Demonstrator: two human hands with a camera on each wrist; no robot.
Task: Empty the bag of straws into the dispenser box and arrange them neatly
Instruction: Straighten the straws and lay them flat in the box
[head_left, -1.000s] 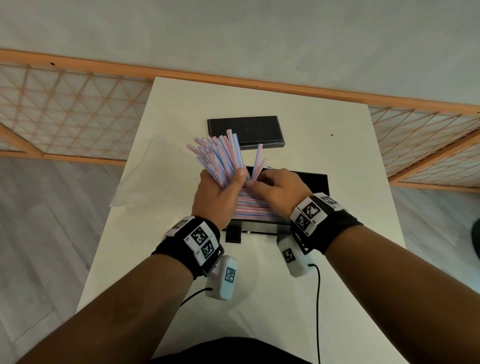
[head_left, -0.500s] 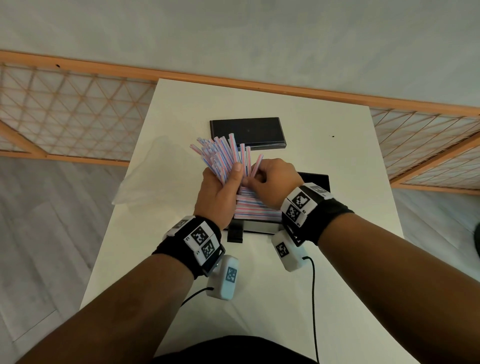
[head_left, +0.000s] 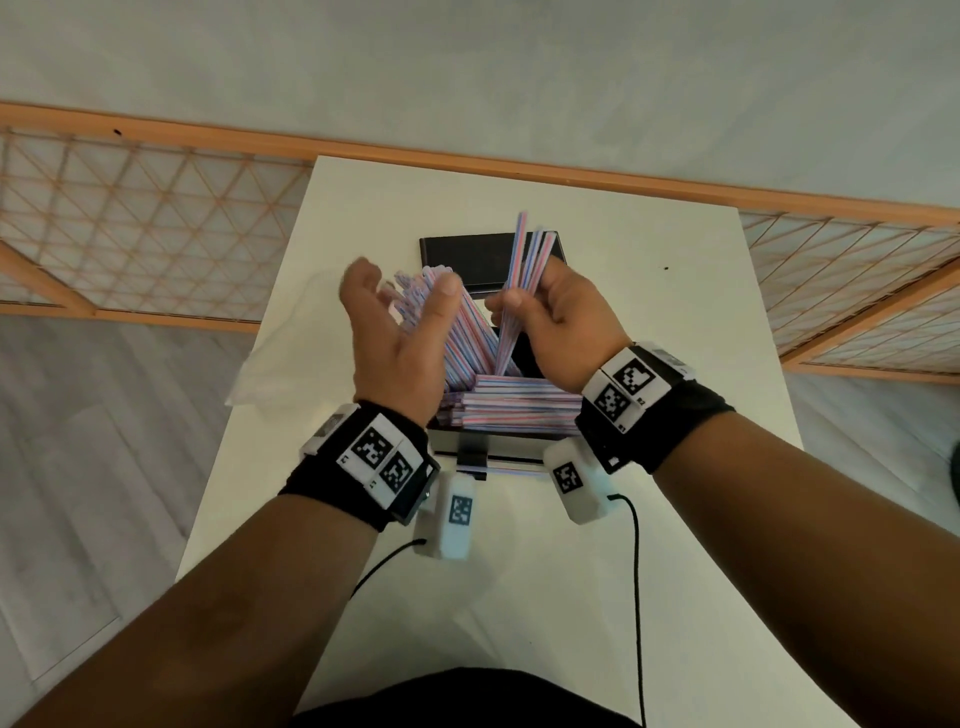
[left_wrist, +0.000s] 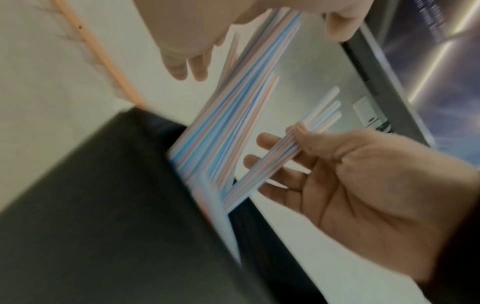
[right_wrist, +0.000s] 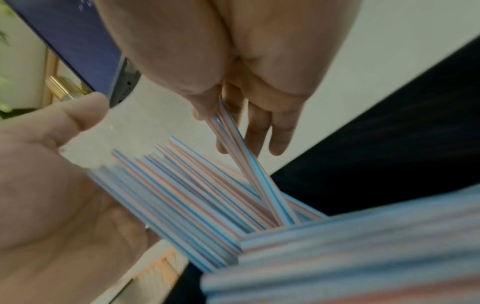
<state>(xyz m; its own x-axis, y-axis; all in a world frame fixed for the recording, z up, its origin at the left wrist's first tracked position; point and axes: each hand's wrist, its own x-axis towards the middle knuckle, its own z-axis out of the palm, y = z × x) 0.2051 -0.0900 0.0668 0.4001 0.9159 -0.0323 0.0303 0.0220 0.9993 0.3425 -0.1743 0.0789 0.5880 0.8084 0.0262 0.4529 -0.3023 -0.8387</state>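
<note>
Pink-and-blue striped straws (head_left: 519, 402) lie flat in the black dispenser box (head_left: 519, 457) at the table's middle. A slanting bundle of straws (head_left: 467, 338) stands with its lower ends in the box and leans against the palm of my left hand (head_left: 400, 312), whose fingers are spread and straight. My right hand (head_left: 519, 306) pinches a few straws (head_left: 524, 249) between thumb and fingers, their tips pointing up and away. In the right wrist view the pinched straws (right_wrist: 241, 148) cross down into the leaning bundle (right_wrist: 182, 195). The left wrist view, blurred, shows the right hand (left_wrist: 337, 174) holding its straws (left_wrist: 272, 164).
The box's black lid (head_left: 467, 260) lies flat on the white table (head_left: 675, 364) behind the hands. A limp clear plastic bag (head_left: 280, 364) lies at the table's left edge. A wooden lattice rail (head_left: 130, 218) runs behind the table.
My left hand has let go of the bundle and spread its fingers. My right hand has drawn a few straws out and lifted them up to the right. Both hands have risen.
</note>
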